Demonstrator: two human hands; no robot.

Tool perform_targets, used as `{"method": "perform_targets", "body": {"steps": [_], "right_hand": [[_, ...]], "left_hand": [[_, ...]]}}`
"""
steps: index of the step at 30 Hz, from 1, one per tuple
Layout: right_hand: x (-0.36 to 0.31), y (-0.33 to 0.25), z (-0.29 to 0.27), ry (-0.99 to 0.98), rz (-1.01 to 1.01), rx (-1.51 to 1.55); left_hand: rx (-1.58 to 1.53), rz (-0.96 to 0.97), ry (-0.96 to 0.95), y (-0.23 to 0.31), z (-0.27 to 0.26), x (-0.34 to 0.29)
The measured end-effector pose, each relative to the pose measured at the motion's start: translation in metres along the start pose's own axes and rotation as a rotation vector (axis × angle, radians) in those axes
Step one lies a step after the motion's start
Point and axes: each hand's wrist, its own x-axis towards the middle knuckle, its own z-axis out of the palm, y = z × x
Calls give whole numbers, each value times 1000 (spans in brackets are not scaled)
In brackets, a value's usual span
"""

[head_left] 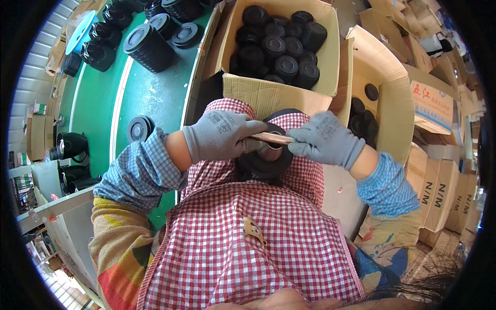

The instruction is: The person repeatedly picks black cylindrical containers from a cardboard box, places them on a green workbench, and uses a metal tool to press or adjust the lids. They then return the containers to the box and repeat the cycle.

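Both my hands wear grey gloves. My left hand (pixel 222 136) is closed on one end of a flat, light-brown wooden-looking strip (pixel 274 138). On its other end my right hand (pixel 325 139) is closed too, so the strip spans level between them. Just under it, between my knees, a round black part (pixel 266 168) rests with a shiny metallic-looking piece (pixel 270 153) at its centre. The strip and my fingers cover some of that part, and I cannot tell whether the strip touches it.
Left stands a green worktable (pixel 93 121) with stacked black discs (pixel 150 47), a black lid-like disc (pixel 139 128) and black pots (pixel 98 56). Ahead, an open carton (pixel 281 90) holds many black round pieces (pixel 274 46). Another open carton (pixel 390 72) is at its right, near stacked boxes (pixel 439 194).
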Motion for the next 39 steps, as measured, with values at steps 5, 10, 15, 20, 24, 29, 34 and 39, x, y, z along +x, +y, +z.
{"method": "perform_targets", "body": {"steps": [5,10,15,20,24,29,34,39], "right_hand": [[14,15,43,250,-21,214],[30,-40,48,281,-134,315],[66,-45,26,258,-81,830],[49,-33,41,351,-167,1586],[54,-36,38,286,-177,1747],[66,-5,18,146,-141,1561],[120,44,62,513,-335,578],[79,39,55,526,-87,512]], "left_hand": [[-221,-18,25,-29,20,17],[-160,-32,-58,-89,29,77],[-410,29,-109,-94,39,148],[-131,465,675,-88,54,60],[-115,785,517,15,54,19],[-68,674,401,20,79,42],[-145,651,315,20,78,55],[-440,877,394,-12,80,47]]}}
